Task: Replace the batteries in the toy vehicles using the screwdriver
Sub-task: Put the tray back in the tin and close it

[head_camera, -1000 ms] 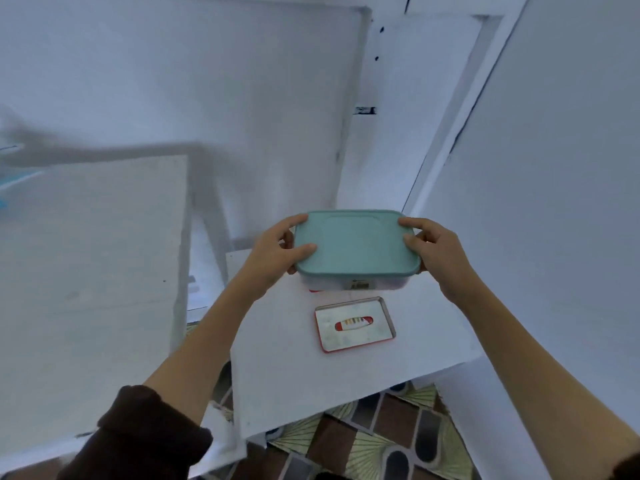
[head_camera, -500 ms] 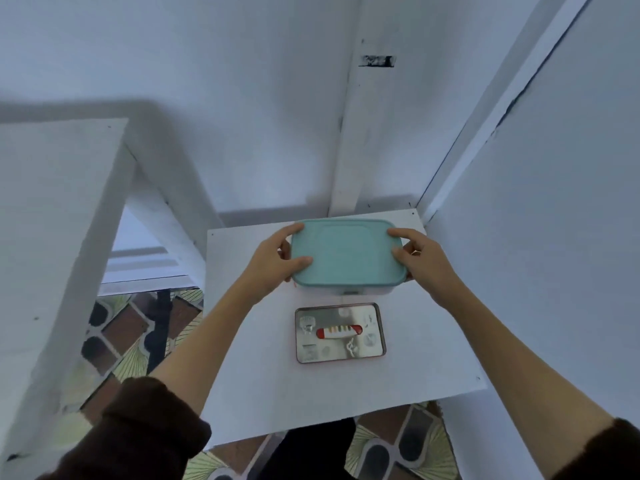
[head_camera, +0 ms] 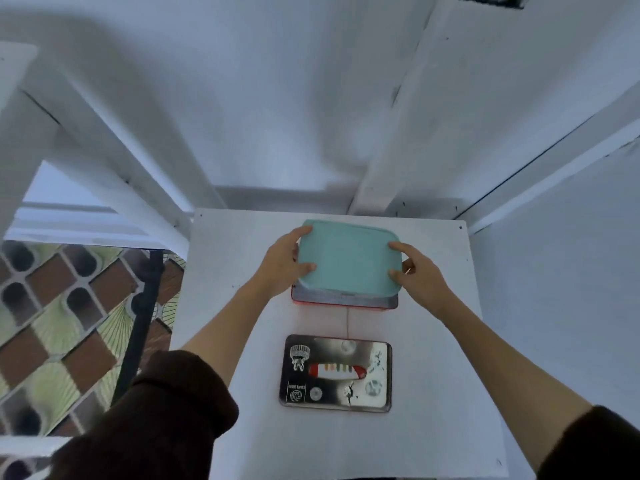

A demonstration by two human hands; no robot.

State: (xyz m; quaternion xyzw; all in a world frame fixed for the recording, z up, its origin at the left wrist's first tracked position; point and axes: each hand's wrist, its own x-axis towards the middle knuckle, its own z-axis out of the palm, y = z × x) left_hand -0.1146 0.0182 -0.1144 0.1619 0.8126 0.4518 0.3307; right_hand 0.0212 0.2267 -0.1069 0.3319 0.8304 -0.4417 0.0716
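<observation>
Both hands are on the teal-lidded box [head_camera: 348, 259], left hand [head_camera: 282, 268] grasping its left edge with the thumb on the lid, right hand [head_camera: 417, 275] grasping the right edge the same way. There's bare white table [head_camera: 433, 375] on either side of the hands, but a wall sits just beyond the box. Can't see inside the box, only a reddish base below the lid. Nearer than the hands lies a shiny metal tin [head_camera: 335, 374], well apart from the box, with a red and white striped label I can't read.
</observation>
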